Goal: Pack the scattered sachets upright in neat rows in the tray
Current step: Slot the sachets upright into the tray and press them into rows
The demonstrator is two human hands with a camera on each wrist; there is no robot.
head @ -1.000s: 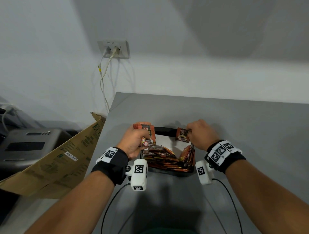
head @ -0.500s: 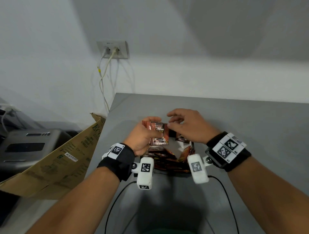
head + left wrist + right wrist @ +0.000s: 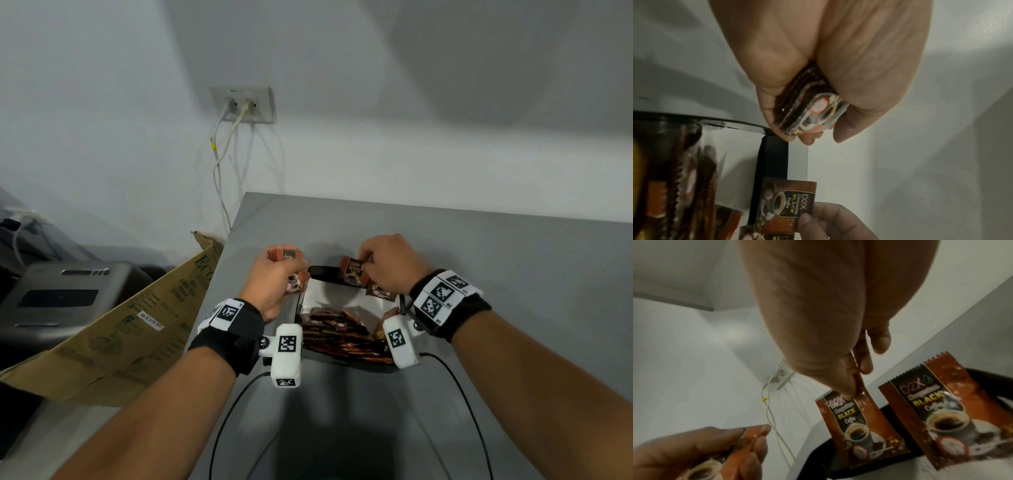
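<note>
A black tray (image 3: pixel 320 271) with a white lining stands on the grey table (image 3: pixel 496 260). Brown coffee sachets (image 3: pixel 337 334) lie piled in its near half. My left hand (image 3: pixel 274 281) grips a stack of sachets (image 3: pixel 807 105) just left of the tray's far left corner. My right hand (image 3: pixel 387 263) pinches one sachet (image 3: pixel 352 272) by its top corner, upright against the tray's far wall. A second sachet (image 3: pixel 945 412) stands upright to its right, partly hidden by my hand in the head view.
A cardboard sheet (image 3: pixel 113 332) leans off the table's left edge, with a grey machine (image 3: pixel 58 294) behind it. A wall socket (image 3: pixel 245 104) with cables is on the wall beyond. Wrist camera cables trail over the near table.
My hands met above the tray and then moved apart. My right hand took a sachet from the left hand's stack and brought it down to the tray's far wall.
</note>
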